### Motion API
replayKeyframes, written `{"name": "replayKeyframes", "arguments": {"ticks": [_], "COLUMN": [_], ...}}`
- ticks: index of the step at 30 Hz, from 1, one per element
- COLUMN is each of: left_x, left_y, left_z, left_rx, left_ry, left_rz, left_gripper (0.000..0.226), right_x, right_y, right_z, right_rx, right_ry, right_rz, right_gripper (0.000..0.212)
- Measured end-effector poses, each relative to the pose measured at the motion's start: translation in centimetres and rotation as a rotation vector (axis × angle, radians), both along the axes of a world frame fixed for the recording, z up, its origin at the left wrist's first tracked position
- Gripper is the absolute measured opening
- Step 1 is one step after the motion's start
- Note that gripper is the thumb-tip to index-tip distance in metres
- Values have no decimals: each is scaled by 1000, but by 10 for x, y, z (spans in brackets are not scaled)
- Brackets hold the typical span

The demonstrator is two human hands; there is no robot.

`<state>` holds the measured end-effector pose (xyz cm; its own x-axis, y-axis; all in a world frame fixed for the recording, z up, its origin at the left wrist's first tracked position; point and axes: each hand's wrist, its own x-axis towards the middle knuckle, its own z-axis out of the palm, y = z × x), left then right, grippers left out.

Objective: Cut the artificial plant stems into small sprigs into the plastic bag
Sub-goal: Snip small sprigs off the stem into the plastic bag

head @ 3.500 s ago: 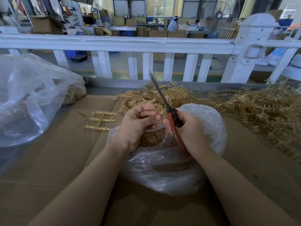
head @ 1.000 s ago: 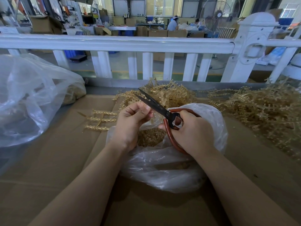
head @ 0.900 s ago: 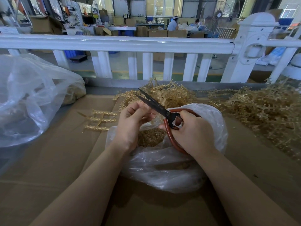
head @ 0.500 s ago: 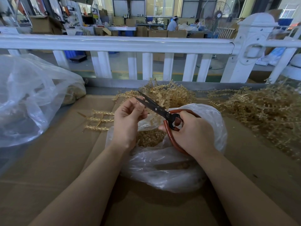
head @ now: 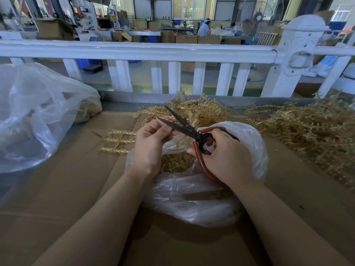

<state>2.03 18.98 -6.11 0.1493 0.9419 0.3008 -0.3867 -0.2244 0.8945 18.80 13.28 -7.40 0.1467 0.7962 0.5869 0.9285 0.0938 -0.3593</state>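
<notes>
Left hand [head: 151,143] curled, fingertips pinched; right hand [head: 224,156] clenched, forearms converging.

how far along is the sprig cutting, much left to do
Partly done. A layer of cut sprigs already lies in the open plastic bag. In hand: the left hand pinches a small piece at the open blades of the scissors, which the right hand grips above the bag. Left: a stem lying on the cardboard, one uncut pile behind the bag and a bigger pile at right. Plenty remains.
</notes>
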Motion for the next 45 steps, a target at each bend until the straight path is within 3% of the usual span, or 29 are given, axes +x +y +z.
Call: {"name": "replayKeyframes", "arguments": {"ticks": [7,12,24,33,45], "left_x": [0,0,-3,-4,-6], "left_y": [-1,0,2,0,2], "left_z": [1,0,1,3,0], "left_rx": [10,-18,-86,-98,-91], "left_ry": [28,-11,-65,-77,-81], "left_rz": [-6,16,-89,-134,-141], "left_gripper": [16,26,14,12,8], "right_x": [-1,-2,-1,-3,-3], "right_y": [0,-1,0,-2,-1], "right_z": [2,3,-1,-1,0], "right_rx": [4,-11,23,35,67], "right_ry": [-4,-48,-63,15,-22], "right_rz": [-14,-51,-67,12,8], "right_gripper": [68,66,50,73,81]}}
